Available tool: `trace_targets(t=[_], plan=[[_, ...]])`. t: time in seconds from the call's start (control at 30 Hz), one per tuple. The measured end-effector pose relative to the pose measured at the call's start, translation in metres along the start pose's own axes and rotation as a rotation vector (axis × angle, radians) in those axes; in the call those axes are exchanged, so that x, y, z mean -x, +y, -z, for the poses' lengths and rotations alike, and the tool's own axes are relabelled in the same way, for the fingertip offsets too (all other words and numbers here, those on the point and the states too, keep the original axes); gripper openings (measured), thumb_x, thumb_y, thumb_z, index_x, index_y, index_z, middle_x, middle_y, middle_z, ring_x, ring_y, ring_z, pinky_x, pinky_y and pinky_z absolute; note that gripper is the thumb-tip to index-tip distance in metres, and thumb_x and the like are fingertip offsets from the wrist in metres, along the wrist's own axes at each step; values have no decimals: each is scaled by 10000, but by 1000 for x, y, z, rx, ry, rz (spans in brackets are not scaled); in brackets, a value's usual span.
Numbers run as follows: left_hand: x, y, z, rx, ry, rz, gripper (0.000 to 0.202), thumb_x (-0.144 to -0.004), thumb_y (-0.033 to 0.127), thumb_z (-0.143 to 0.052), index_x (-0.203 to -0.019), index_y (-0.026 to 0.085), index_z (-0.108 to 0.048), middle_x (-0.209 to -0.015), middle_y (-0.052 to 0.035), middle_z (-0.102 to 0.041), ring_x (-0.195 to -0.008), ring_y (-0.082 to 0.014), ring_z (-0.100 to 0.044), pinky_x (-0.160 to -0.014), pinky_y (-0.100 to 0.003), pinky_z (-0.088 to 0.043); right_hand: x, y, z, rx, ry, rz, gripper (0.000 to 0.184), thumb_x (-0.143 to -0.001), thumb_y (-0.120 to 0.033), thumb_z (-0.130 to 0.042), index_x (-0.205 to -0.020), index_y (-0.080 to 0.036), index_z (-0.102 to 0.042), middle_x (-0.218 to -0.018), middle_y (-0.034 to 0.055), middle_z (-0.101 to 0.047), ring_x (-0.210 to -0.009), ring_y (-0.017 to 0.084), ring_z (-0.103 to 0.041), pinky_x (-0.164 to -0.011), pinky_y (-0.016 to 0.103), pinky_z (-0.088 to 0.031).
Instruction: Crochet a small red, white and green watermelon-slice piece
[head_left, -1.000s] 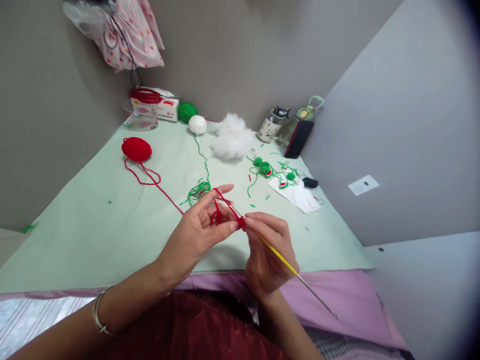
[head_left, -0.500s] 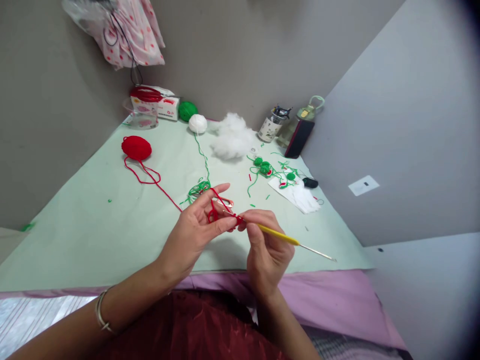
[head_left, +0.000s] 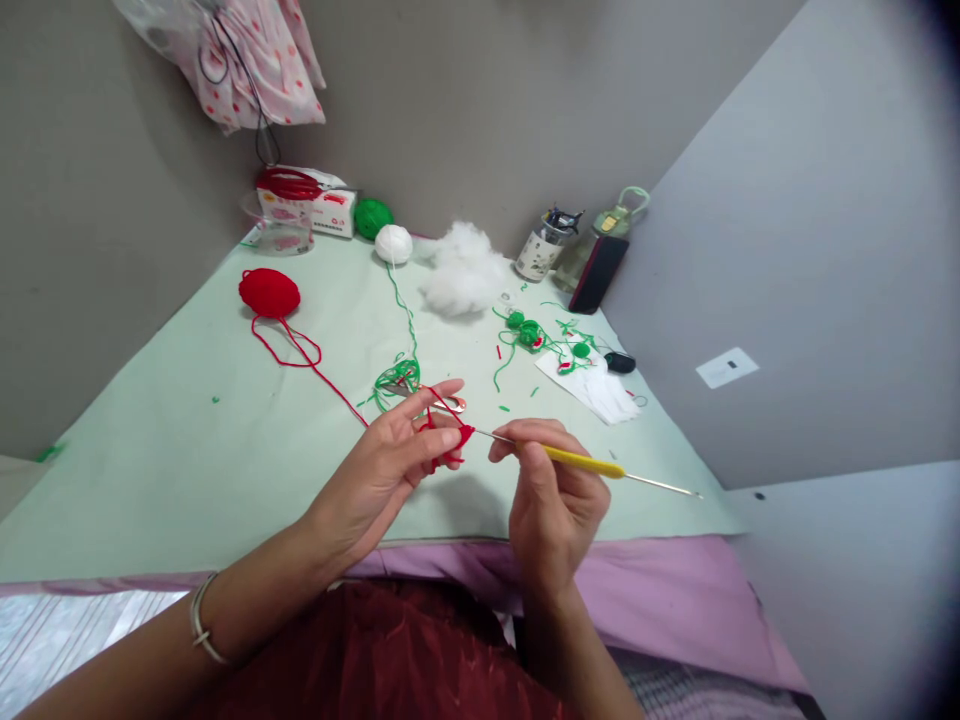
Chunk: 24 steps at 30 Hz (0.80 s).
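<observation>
Between thumb and fingers, my left hand [head_left: 401,445] pinches a small red crochet piece [head_left: 466,436]. Red yarn runs over its raised index finger and trails back to the red yarn ball [head_left: 270,292] on the left of the table. My right hand [head_left: 559,490] grips a crochet hook [head_left: 581,460] by its yellow handle. The hook's thin metal tip reaches the edge of the red piece, and its other metal end points right. Just beyond my left hand lie scissors [head_left: 454,403], partly hidden, beside a tangle of green yarn [head_left: 397,380].
At the back stand a white yarn ball [head_left: 394,244], a green yarn ball [head_left: 373,218], white stuffing [head_left: 463,270], a pen cup [head_left: 541,248], a bottle [head_left: 615,220] and a phone [head_left: 598,274]. Small green crocheted pieces [head_left: 529,333] and white tissue [head_left: 589,385] lie on the right.
My right hand has moved right with the crochet hook, away from my left hand, so more of the metal shaft shows. My left hand still holds the red piece.
</observation>
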<state>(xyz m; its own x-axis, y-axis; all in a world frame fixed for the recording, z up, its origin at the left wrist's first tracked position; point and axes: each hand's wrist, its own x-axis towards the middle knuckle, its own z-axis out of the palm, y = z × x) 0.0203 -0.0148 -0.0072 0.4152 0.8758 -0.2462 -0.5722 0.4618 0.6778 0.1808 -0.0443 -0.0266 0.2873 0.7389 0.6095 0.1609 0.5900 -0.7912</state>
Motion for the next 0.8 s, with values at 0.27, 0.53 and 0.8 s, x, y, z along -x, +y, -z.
trace_targets(t=[0.27, 0.53, 0.8], plan=[[0, -10, -3, -180, 34, -182, 655, -818, 196, -865, -1430, 226, -634, -814, 44, -665, -810, -122, -615, -858, -257, -505, 9, 6, -7, 158, -65, 62, 199, -1000, -145, -618, -1039, -254, -780, -912, 35, -732, -752, 159, -699, -680, 324, -607], [-4, -6, 7, -24, -63, 57, 386, -833, 224, -830, -1211, 151, -795, -823, -9, -656, -713, -99, -566, -719, -214, -492, 6, 8, -1, 152, -17, 85, 225, -1007, -126, -598, -1053, -260, -772, -832, 19, -693, -765, 166, -670, -677, 326, -580], [1, -11, 1, -209, -20, -149, 568, -823, 212, -862, -1368, 285, -720, -881, 20, -693, -898, -154, -633, -942, -295, -499, 6, 0, -9, 365, -106, 231, 267, -988, -115, -645, -1134, -297, -776, -1009, 53, -771, -919, 193, -724, -771, 358, -617]])
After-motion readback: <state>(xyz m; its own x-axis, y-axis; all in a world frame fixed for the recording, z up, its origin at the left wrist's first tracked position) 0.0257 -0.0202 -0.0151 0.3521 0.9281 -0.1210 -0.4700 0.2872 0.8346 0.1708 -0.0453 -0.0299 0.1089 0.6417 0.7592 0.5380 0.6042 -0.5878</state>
